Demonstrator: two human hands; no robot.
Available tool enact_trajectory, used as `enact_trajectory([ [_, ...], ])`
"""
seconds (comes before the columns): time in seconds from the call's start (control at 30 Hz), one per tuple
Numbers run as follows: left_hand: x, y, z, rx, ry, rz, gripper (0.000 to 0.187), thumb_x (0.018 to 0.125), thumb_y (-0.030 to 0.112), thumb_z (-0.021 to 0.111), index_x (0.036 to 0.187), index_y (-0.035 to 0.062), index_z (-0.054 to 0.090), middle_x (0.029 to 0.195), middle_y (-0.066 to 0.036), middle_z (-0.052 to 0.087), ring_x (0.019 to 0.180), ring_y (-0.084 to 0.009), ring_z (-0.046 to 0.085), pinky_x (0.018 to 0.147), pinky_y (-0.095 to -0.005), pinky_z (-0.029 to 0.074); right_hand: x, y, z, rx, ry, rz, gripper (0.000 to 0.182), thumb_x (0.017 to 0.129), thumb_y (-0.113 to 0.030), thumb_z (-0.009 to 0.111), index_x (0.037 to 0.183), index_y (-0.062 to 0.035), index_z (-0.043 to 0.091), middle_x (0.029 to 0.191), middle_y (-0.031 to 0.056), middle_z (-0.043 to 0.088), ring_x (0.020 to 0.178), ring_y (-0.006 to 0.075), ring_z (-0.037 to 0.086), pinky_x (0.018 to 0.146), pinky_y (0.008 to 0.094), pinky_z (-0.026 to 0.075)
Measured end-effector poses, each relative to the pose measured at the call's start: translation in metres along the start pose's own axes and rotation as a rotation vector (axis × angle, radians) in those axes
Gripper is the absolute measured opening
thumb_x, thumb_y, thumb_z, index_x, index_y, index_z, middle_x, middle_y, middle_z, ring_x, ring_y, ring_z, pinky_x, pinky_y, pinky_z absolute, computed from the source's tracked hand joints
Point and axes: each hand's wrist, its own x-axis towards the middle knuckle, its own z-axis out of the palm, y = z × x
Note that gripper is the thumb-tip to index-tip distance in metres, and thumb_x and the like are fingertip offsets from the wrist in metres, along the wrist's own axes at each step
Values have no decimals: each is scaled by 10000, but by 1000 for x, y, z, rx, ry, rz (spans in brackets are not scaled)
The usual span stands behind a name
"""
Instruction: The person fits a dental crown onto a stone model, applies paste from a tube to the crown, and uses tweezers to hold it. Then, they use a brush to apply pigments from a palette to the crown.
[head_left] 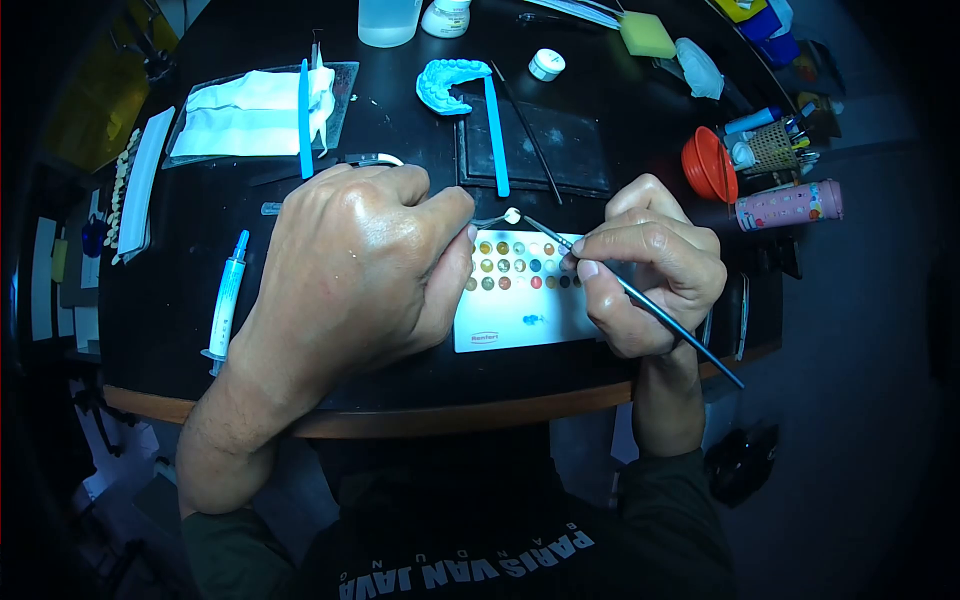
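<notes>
My left hand [360,250] is closed around slim metal forceps [488,220], most of them hidden in the fist. At their tips sits a small white tooth crown [513,215]. In a pencil grip, my right hand [655,265] holds a thin dark brush [665,318], its tip right at the crown. Under both hands lies a white palette [500,315] with rows of small round wells in several colours and a blue smear. A light-blue syringe [228,300] lies left of my left forearm.
Beyond the hands lie a blue dental cast [450,85], a blue stick [496,140], another brush [530,135] and a small white jar [546,65]. Folded white tissue [245,115] is at left. A red bowl [708,165] and pink bottle [790,205] stand right.
</notes>
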Motion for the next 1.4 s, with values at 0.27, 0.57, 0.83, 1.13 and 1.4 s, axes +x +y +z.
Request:
enact_trajectory([
  [0.27,-1,0,0,1,-11,-2,89,838,84,764,859,0,744,646,-89,573,569,-251,580,572,-400,462,1,0,-1,-3,-23,6,124,654,-42,709,759,-9,768,634,70,709,562,140,568,549,286,435],
  [0.57,-1,-1,0,7,-13,0,88,833,77,773,877,3,757,667,-90,590,587,-251,589,595,-396,474,0,0,0,4,-12,15,120,660,-45,721,763,-5,768,641,69,712,565,137,567,549,284,435],
  [0.83,-1,0,0,7,-25,-12,86,838,77,768,880,2,759,663,-89,592,587,-252,591,601,-397,480,0,-1,-1,8,-15,34,110,665,-41,718,758,-5,764,640,66,707,563,132,566,536,275,429],
  [1.13,-1,0,0,-3,-32,-18,89,844,76,764,888,0,753,663,-93,592,590,-258,602,598,-401,484,-2,0,-1,35,9,75,102,668,-32,712,747,20,749,650,75,704,565,135,579,491,267,424],
  [1.4,0,0,0,-22,-26,-25,81,844,66,764,874,-5,742,672,-109,614,593,-272,620,582,-402,487,-3,0,-1,45,22,67,92,659,-32,700,729,17,735,646,75,700,573,139,574,489,267,413],
])
